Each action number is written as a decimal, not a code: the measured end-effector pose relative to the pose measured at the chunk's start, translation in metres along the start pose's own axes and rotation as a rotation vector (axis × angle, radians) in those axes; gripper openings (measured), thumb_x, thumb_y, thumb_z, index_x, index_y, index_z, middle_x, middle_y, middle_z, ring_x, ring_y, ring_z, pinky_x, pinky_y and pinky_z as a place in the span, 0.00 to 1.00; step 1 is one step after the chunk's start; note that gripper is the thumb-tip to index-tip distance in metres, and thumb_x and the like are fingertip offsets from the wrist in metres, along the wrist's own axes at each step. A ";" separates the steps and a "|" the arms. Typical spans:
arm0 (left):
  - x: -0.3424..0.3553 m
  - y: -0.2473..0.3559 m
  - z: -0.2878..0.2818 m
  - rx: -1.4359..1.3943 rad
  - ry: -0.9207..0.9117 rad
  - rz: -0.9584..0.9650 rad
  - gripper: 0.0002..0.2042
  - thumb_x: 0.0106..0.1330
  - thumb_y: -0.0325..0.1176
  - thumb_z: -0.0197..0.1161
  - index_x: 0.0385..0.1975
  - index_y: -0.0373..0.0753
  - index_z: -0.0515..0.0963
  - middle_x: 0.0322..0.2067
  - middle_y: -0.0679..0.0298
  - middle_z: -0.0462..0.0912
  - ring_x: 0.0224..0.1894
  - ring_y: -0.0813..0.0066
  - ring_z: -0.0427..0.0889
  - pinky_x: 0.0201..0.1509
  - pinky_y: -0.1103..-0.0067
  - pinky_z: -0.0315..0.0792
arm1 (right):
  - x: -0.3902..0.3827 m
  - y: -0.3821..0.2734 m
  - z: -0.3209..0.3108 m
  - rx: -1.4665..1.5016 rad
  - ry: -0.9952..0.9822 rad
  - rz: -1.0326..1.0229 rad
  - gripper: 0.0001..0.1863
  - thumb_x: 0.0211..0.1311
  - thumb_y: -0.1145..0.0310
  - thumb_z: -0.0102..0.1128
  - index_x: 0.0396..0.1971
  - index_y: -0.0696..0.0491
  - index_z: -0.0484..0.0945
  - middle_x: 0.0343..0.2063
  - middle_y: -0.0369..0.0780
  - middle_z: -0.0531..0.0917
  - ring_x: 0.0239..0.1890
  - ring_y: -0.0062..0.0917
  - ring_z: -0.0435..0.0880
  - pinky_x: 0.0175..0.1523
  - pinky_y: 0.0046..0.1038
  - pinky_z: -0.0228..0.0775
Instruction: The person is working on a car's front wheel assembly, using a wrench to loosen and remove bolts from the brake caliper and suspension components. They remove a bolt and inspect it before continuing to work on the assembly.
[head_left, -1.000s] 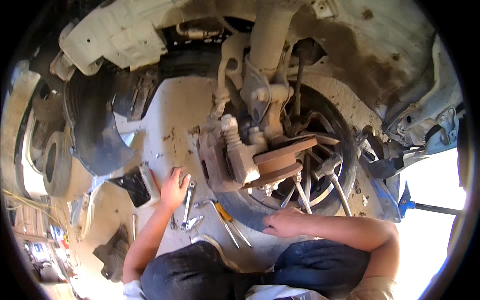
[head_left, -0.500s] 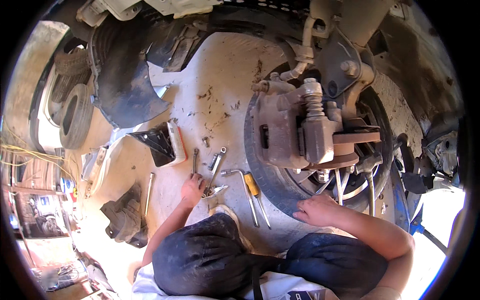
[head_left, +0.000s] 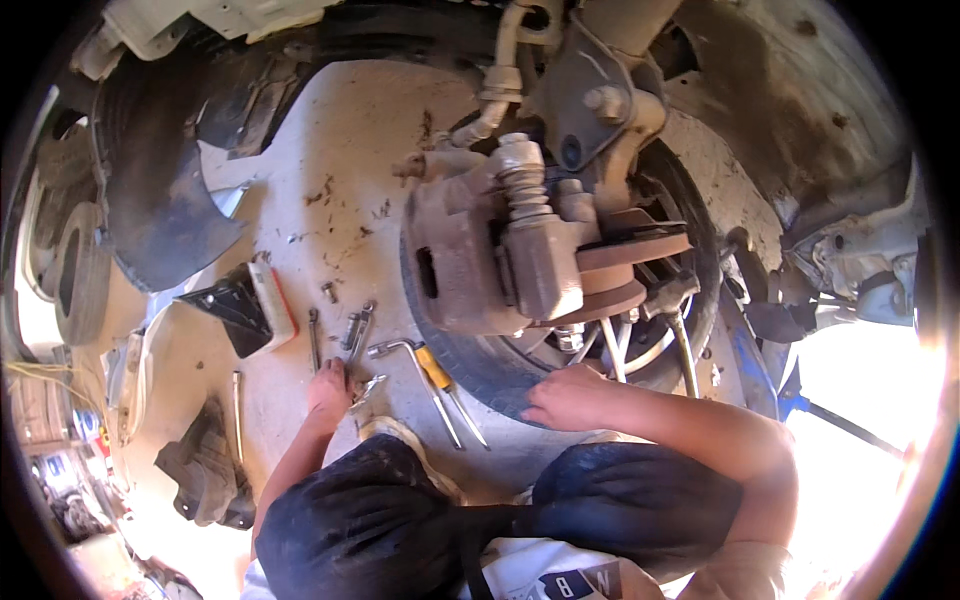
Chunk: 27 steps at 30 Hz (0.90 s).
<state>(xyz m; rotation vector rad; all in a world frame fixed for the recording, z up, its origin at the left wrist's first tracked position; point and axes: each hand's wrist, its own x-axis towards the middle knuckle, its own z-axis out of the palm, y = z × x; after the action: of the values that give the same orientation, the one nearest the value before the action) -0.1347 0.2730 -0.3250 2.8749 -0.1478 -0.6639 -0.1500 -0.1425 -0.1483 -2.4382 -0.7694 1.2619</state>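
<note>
Wrenches (head_left: 352, 335) lie at left hand (head_left: 328, 388), grip unclear; right hand (head_left: 565, 398) rests loosely on tyre (head_left: 470, 360).

Two hands, left hand (head_left: 330, 388) and right hand (head_left: 565, 398), one yellow-handled screwdriver (head_left: 447, 388), one brake caliper (head_left: 500, 250), one bent wrench (head_left: 412, 372)

Wrenches (head_left: 355, 335) and a screwdriver (head_left: 440, 375) crowd the floor (head_left: 330, 230) between the tyre (head_left: 470, 365) and the left hand (head_left: 328, 392), bare concrete beyond.

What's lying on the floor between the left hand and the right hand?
In the head view, between the left hand and right hand lie a bent metal wrench and a yellow-handled screwdriver on the concrete floor.
</note>
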 end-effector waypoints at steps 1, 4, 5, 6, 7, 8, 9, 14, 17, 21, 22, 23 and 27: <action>-0.001 0.000 0.000 0.032 0.023 0.033 0.15 0.58 0.36 0.62 0.43 0.38 0.72 0.41 0.53 0.77 0.46 0.53 0.78 0.46 0.63 0.75 | 0.000 0.001 0.002 0.001 0.001 -0.005 0.22 0.67 0.52 0.51 0.29 0.58 0.81 0.29 0.49 0.84 0.37 0.46 0.84 0.42 0.46 0.75; -0.002 0.006 -0.008 0.072 0.065 0.043 0.13 0.59 0.35 0.62 0.41 0.38 0.71 0.40 0.54 0.76 0.45 0.53 0.78 0.45 0.63 0.75 | -0.004 -0.001 -0.003 0.007 -0.028 0.003 0.22 0.67 0.53 0.51 0.30 0.58 0.81 0.30 0.50 0.84 0.37 0.46 0.83 0.43 0.46 0.75; -0.003 0.011 -0.011 0.108 0.092 0.026 0.13 0.60 0.37 0.61 0.39 0.38 0.72 0.41 0.54 0.77 0.45 0.54 0.77 0.44 0.63 0.75 | -0.006 -0.001 -0.002 0.014 -0.026 0.004 0.21 0.67 0.53 0.51 0.31 0.58 0.80 0.30 0.50 0.84 0.38 0.46 0.83 0.44 0.46 0.75; -0.005 0.017 -0.013 0.105 0.147 0.091 0.13 0.61 0.39 0.61 0.38 0.38 0.73 0.40 0.54 0.77 0.44 0.54 0.78 0.44 0.63 0.75 | -0.007 0.000 -0.002 0.021 -0.025 0.005 0.21 0.67 0.53 0.51 0.32 0.58 0.80 0.31 0.50 0.84 0.38 0.46 0.83 0.44 0.46 0.75; -0.007 0.025 -0.015 0.101 0.202 0.155 0.13 0.62 0.40 0.61 0.38 0.38 0.74 0.39 0.54 0.78 0.43 0.54 0.79 0.43 0.63 0.76 | -0.009 0.001 -0.002 0.028 -0.025 0.007 0.21 0.67 0.53 0.51 0.33 0.57 0.80 0.31 0.50 0.84 0.38 0.46 0.83 0.44 0.46 0.75; -0.012 0.029 -0.016 0.100 0.260 0.209 0.13 0.62 0.42 0.60 0.37 0.39 0.74 0.39 0.54 0.78 0.41 0.54 0.80 0.42 0.63 0.76 | -0.009 0.000 -0.004 0.035 -0.033 0.006 0.21 0.67 0.53 0.52 0.34 0.57 0.80 0.31 0.49 0.84 0.38 0.46 0.83 0.44 0.46 0.75; -0.014 0.031 -0.013 0.118 0.172 0.193 0.13 0.63 0.44 0.59 0.37 0.40 0.75 0.37 0.55 0.79 0.39 0.54 0.80 0.40 0.62 0.76 | -0.010 -0.002 -0.008 0.042 -0.043 0.005 0.20 0.67 0.52 0.52 0.35 0.56 0.80 0.32 0.49 0.84 0.38 0.46 0.83 0.44 0.46 0.75; -0.017 0.022 0.007 0.034 -0.023 0.197 0.19 0.66 0.54 0.55 0.39 0.43 0.76 0.34 0.55 0.81 0.33 0.52 0.83 0.34 0.61 0.77 | -0.016 0.003 -0.005 0.048 -0.044 -0.013 0.19 0.66 0.52 0.52 0.37 0.55 0.79 0.33 0.49 0.84 0.39 0.46 0.83 0.45 0.46 0.75; -0.028 0.027 0.003 0.063 -0.003 0.288 0.21 0.64 0.55 0.58 0.36 0.40 0.77 0.35 0.56 0.79 0.37 0.53 0.82 0.37 0.62 0.77 | -0.016 0.003 -0.004 0.022 -0.031 -0.033 0.19 0.66 0.52 0.52 0.38 0.54 0.78 0.33 0.49 0.84 0.39 0.46 0.83 0.45 0.46 0.74; -0.029 0.023 0.009 -0.036 -0.088 0.136 0.19 0.66 0.52 0.55 0.38 0.40 0.76 0.38 0.54 0.80 0.40 0.51 0.81 0.41 0.61 0.76 | -0.018 0.000 -0.006 -0.001 -0.018 -0.023 0.20 0.66 0.51 0.51 0.39 0.54 0.78 0.32 0.49 0.84 0.39 0.45 0.84 0.45 0.46 0.74; -0.030 0.020 0.009 -0.068 -0.086 0.079 0.18 0.67 0.51 0.55 0.39 0.40 0.76 0.38 0.54 0.80 0.40 0.50 0.81 0.41 0.60 0.76 | -0.017 -0.001 -0.007 -0.012 -0.028 -0.017 0.20 0.66 0.51 0.51 0.40 0.54 0.78 0.32 0.49 0.84 0.39 0.45 0.84 0.45 0.46 0.74; -0.030 0.016 0.011 -0.103 -0.087 0.026 0.17 0.67 0.49 0.54 0.39 0.40 0.76 0.39 0.54 0.80 0.40 0.49 0.81 0.42 0.60 0.75 | -0.016 -0.003 -0.007 -0.022 -0.041 -0.006 0.20 0.66 0.51 0.51 0.40 0.54 0.78 0.31 0.48 0.84 0.39 0.45 0.84 0.45 0.46 0.74; -0.030 -0.006 0.000 -0.242 0.228 -0.217 0.13 0.66 0.42 0.56 0.40 0.40 0.75 0.40 0.53 0.79 0.43 0.50 0.79 0.45 0.60 0.73 | -0.013 -0.009 -0.010 -0.083 -0.078 0.019 0.20 0.66 0.51 0.51 0.40 0.54 0.77 0.31 0.48 0.84 0.38 0.46 0.84 0.44 0.46 0.74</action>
<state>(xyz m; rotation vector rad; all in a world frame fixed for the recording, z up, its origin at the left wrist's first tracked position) -0.1611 0.2834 -0.3130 2.7246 0.2610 -0.3536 -0.1511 -0.1425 -0.1294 -2.4797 -0.8372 1.3648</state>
